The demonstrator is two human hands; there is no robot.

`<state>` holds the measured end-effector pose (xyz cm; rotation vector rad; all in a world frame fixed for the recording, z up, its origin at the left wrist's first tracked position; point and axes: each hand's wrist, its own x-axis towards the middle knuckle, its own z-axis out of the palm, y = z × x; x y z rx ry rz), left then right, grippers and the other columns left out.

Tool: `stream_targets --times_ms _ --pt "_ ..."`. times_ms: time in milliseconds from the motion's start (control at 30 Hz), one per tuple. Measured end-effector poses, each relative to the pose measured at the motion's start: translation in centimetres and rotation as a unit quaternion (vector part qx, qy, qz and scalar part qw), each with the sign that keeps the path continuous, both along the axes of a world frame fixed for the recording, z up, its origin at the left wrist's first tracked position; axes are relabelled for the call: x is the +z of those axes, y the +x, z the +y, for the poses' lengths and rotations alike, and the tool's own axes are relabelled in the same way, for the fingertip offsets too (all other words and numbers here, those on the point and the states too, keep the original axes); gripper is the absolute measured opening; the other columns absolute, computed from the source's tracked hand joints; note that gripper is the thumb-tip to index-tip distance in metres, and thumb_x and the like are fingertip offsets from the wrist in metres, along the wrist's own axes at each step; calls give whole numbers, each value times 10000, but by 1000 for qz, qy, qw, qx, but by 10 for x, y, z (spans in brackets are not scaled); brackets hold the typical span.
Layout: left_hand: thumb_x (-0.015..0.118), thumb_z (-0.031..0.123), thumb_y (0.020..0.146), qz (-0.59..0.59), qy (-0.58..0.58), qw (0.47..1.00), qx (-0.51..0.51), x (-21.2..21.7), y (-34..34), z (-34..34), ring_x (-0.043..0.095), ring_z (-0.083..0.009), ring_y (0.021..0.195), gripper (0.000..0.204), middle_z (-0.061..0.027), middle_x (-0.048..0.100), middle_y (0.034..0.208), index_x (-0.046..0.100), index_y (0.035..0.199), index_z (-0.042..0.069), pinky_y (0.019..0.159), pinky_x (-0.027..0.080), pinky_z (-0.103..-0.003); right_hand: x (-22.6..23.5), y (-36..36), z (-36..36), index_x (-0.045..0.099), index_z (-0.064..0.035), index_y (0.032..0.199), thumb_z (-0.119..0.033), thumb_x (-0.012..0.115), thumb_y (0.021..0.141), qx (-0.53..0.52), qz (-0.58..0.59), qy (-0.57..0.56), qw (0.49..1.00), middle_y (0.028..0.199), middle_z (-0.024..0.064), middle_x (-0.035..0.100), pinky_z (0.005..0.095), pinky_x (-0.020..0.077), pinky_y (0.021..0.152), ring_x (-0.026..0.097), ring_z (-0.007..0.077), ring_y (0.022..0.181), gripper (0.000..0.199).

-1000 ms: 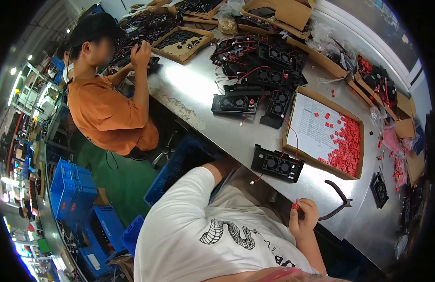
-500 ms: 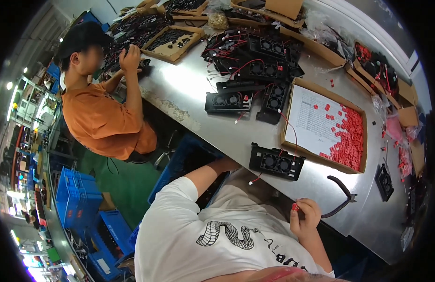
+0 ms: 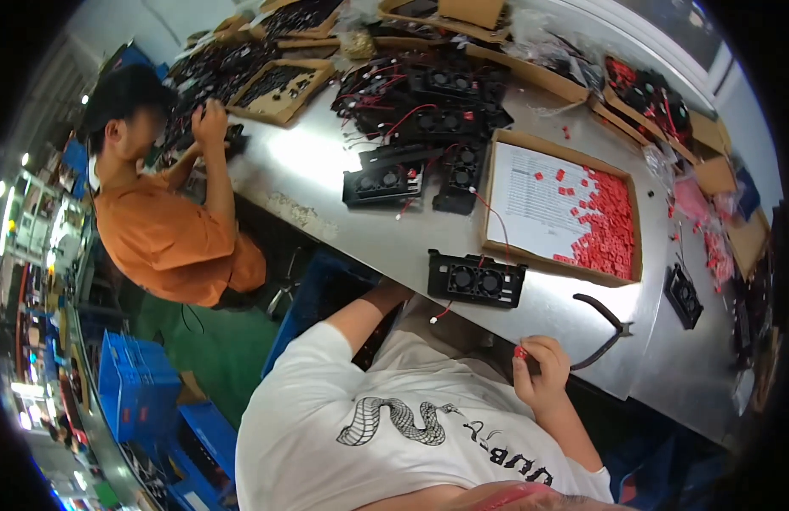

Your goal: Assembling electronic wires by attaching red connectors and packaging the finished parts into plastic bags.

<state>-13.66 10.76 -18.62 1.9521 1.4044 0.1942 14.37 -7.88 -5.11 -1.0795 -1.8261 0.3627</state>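
In front of the box (image 3: 543,262), pinching a small red piece (image 3: 519,352) between thumb and fingers of the right hand (image 3: 543,366). Could drop it by squeezing too softly. Can't see the left hand's fingers.

A red piece (image 3: 519,352) shows in the right hand (image 3: 543,372). More bright red pieces (image 3: 611,234) colour the right part of a brown cardboard tray (image 3: 637,247), over white paper (image 3: 530,200) lined with dark grey print. The near fan unit (image 3: 475,278) is black, with red wire and a white plug (image 3: 433,320); the far pile of fan units (image 3: 445,119) repeats black and red. The surface (image 3: 377,234) is silver-grey, with white glare. The near white shirt (image 3: 309,417) bears a black, scale-patterned snake. Left, a co-worker's shirt (image 3: 160,238) is plain orange, the cap (image 3: 126,92) black, the crates (image 3: 139,387) blue, the floor (image 3: 228,341) green.
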Motion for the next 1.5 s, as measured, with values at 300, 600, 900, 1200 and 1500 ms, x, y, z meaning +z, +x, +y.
stream_targets --times_ms 300,600,900,1200,1500 --pt "552 285 968 -30 85 983 -163 -18 237 -88 596 -263 1163 450 -182 586 1277 513 1375 99 938 506 -419 13 -1 2 628 -11 1039 -29 679 854 -42 34 -90 994 981 153 659 316 521 664 644 248 772 193" --pt "544 280 971 -80 155 939 -296 0 245 -118 595 -265 1169 441 -185 583 1286 516 1371 97 934 509 -423 10 1 -2 637 -24 1048 -19 663 869 -51 111 -77 990 1001 121 657 282 510 646 631 195 771 180" --pt "537 274 974 -83 217 930 -283 4 251 -117 594 -268 1175 432 -187 580 1295 518 1367 95 930 511 -427 4 4 -5 653 -51 1033 -58 695 851 -37 119 -54 991 987 116 662 305 514 610 631 207 694 186" --pt "529 269 977 -111 228 905 -342 5 257 -113 593 -271 1182 424 -190 577 1304 521 1362 93 926 514 -431 9 8 -7 652 -49 1006 -99 686 876 -45 98 -38 993 962 124 652 338 518 659 634 239 757 144" --pt "521 263 980 -239 124 727 -632 -62 210 -89 592 -273 1188 415 -192 574 1313 524 1358 91 921 517 -435 -1 2 6 630 -74 986 -155 655 896 -17 112 -33 993 938 90 619 351 494 613 604 238 661 124"
